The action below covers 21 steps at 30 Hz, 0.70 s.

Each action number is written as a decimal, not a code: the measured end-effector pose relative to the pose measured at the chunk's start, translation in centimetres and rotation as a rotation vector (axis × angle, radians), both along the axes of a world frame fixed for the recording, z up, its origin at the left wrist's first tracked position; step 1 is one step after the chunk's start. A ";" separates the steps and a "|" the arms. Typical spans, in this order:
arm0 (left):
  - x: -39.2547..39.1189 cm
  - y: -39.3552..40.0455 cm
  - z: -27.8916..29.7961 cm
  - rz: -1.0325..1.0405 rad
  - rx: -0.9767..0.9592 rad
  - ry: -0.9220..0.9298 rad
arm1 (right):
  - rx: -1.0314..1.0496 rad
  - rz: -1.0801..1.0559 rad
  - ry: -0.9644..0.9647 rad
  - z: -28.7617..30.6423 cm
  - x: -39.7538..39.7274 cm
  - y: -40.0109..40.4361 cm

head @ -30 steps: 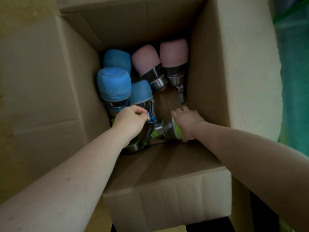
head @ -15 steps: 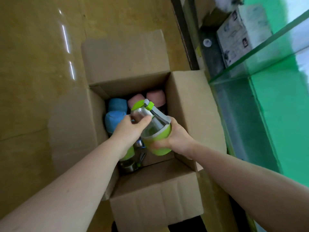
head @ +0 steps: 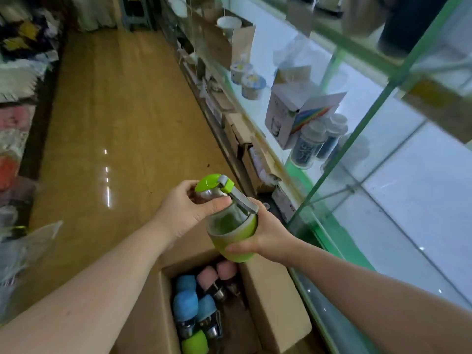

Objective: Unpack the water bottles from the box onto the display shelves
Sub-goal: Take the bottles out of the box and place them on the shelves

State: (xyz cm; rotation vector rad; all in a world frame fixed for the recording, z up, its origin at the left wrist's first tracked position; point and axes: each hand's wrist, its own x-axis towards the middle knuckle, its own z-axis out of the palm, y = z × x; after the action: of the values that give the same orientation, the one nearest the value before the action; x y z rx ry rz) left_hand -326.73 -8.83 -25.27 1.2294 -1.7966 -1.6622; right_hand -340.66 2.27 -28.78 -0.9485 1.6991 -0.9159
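A green water bottle [head: 231, 227] with a green cap and grey strap is held tilted above the open cardboard box [head: 274, 297]. My left hand [head: 184, 212] grips its neck just under the cap. My right hand [head: 265, 232] cups its green base from the right. Inside the box lie blue bottles [head: 185, 304], pink bottles [head: 207, 277] and one more green bottle [head: 195, 342]. The glass display shelves [head: 378, 190] stand to the right of the box, with green edges.
On the glass shelf sit a white carton [head: 283, 118], clear-capped bottles [head: 307, 143] and round containers [head: 252, 85]. Small boxes [head: 242, 141] line the shelf base along the yellow-brown floor [head: 122, 129]. Packed goods [head: 15, 103] fill the left side of the aisle.
Both hands have lifted the green bottle out of the box and up to shelf height. The view has swung up from the box to the aisle and glass shelves.
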 end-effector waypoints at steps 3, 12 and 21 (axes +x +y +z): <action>-0.8 -0.6 8.0 -0.053 -0.111 0.038 | -0.089 -0.001 0.062 7.2 -0.2 -0.3; -1.7 -0.7 27.9 -0.113 -0.480 0.112 | -0.353 -0.067 0.236 24.8 -0.7 -2.0; -1.1 1.7 38.3 -0.142 -0.641 0.157 | -0.522 -0.083 0.232 34.8 -0.5 -0.4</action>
State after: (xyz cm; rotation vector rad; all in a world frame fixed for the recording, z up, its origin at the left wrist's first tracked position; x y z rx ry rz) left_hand -327.87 -7.15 13.00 0.6823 -2.1095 -1.0613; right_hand -341.16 1.92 6.04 -1.3773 1.7334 -1.3890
